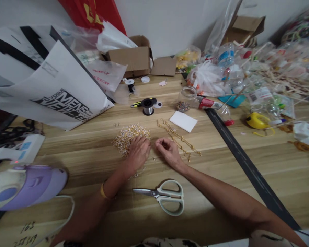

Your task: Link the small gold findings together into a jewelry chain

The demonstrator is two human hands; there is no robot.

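My left hand rests on the near edge of a pile of small gold and white beaded pieces, fingers curled down into it. My right hand lies just right of it with fingers pinched together; what they hold is too small to make out. Gold chain strands run diagonally on the wooden table beside my right hand. White-handled scissors lie shut between my forearms, near the front edge.
A spool of clear wire, a glass jar of beads and a white card sit behind the pile. A printed paper bag and a cardboard box stand left. A black strip crosses right. A purple iron lies front left.
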